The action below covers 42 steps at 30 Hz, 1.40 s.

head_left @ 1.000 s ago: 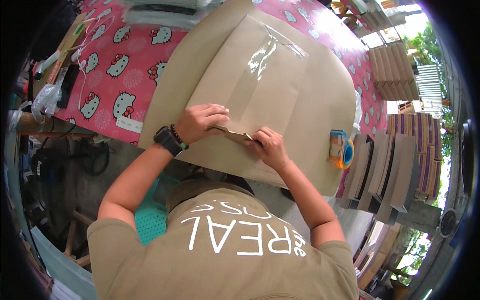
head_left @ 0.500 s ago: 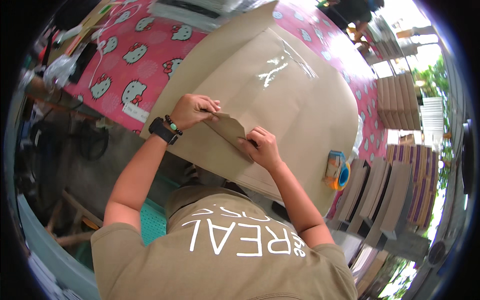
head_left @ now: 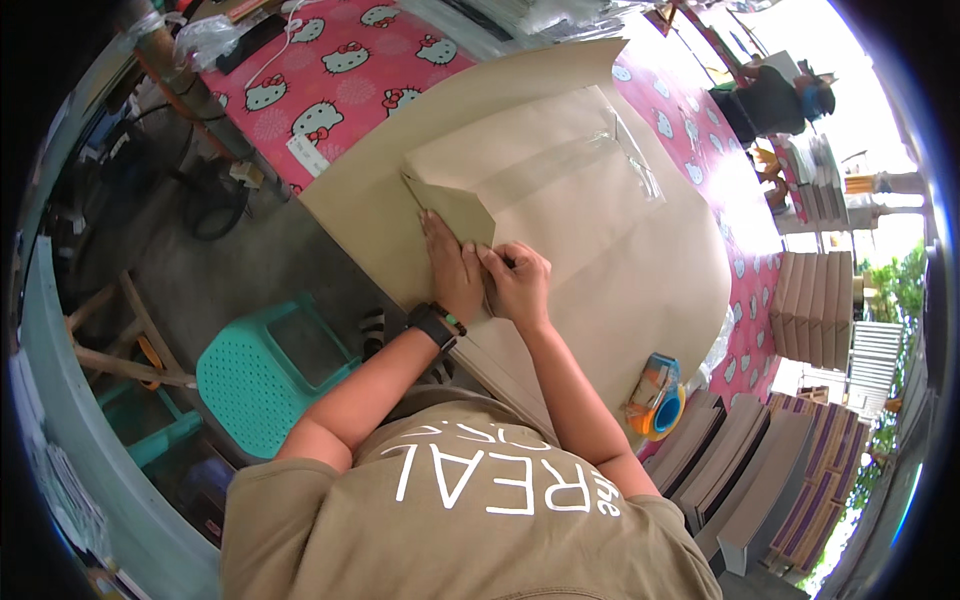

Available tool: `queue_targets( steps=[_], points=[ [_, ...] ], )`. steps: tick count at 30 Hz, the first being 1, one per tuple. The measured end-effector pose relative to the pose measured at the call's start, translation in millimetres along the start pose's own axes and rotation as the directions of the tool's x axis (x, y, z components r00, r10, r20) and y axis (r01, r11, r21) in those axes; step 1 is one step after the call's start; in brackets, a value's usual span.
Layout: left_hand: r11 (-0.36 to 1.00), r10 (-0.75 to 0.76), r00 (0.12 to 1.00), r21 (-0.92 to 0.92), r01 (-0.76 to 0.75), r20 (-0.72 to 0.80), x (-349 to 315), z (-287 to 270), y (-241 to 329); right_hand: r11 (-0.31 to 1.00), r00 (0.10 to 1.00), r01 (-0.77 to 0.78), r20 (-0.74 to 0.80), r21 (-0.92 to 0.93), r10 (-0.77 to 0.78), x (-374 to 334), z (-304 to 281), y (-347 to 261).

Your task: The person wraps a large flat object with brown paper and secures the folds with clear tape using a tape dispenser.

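A large sheet of brown wrapping paper (head_left: 600, 290) lies on the table, part of it folded over a flat rectangular bundle. Clear tape (head_left: 632, 160) shines along the bundle's far right end. At the near end the paper is creased into a pointed flap (head_left: 452, 210). My left hand (head_left: 455, 272) lies on this flap with its fingers stretched out. Close beside it, my right hand (head_left: 520, 285) is closed, its thumb and fingers pinching the folded paper edge. What lies inside the paper is hidden. A tape dispenser (head_left: 657, 398) with a blue and orange roll rests on the sheet's right side.
A pink patterned cloth (head_left: 340, 60) covers the table. Left of me stand a turquoise stool (head_left: 250, 385) and a table leg (head_left: 185, 85). Stacks of brown-wrapped bundles (head_left: 812, 310) and boards (head_left: 735, 460) are on the right. Another person (head_left: 770, 105) is at the far right.
My left hand has left the flap's far corner, come nearer and flattened on the paper beside my right hand. The flap is folded further over. The view has shifted, showing more stool.
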<state>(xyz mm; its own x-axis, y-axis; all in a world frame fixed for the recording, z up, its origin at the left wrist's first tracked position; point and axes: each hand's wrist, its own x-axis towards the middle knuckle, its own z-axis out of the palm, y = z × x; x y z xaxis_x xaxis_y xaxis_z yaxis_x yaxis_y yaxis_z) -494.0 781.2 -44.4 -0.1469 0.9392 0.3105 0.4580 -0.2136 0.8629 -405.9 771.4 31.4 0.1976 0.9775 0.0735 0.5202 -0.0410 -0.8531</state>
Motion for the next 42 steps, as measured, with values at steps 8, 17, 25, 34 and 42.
queue_targets(
  steps=[8, 17, 25, 34, 42],
  points=[
    [0.702, 0.158, 0.969, 0.668, -0.247, 0.192, 28, -12, 22, 0.981, 0.938, 0.170, -0.290, -0.089, -0.188, -44, -128, 55],
    [0.708, -0.076, 0.950, 0.688, -0.163, 0.303, 39, -23, 41, 0.543, 0.785, -0.609, -0.541, -0.579, 0.304, -167, -258, 129],
    [0.812, -0.013, 0.949, 0.557, -0.173, 0.314, 48, -24, 23, 0.842, 0.897, -0.424, -0.286, -0.333, 0.338, -166, -262, 93],
    [0.819, 0.037, 0.978, 0.554, -0.147, 0.205, 50, -29, 9, 0.963, 0.963, 0.073, 0.232, 0.261, -0.135, -22, -133, -54],
    [0.982, -0.140, 0.990, 0.133, 0.136, 0.020, 45, -17, -2, 0.964, 0.849, 0.228, 0.512, -0.134, -0.130, 97, -70, -139]
  ],
)
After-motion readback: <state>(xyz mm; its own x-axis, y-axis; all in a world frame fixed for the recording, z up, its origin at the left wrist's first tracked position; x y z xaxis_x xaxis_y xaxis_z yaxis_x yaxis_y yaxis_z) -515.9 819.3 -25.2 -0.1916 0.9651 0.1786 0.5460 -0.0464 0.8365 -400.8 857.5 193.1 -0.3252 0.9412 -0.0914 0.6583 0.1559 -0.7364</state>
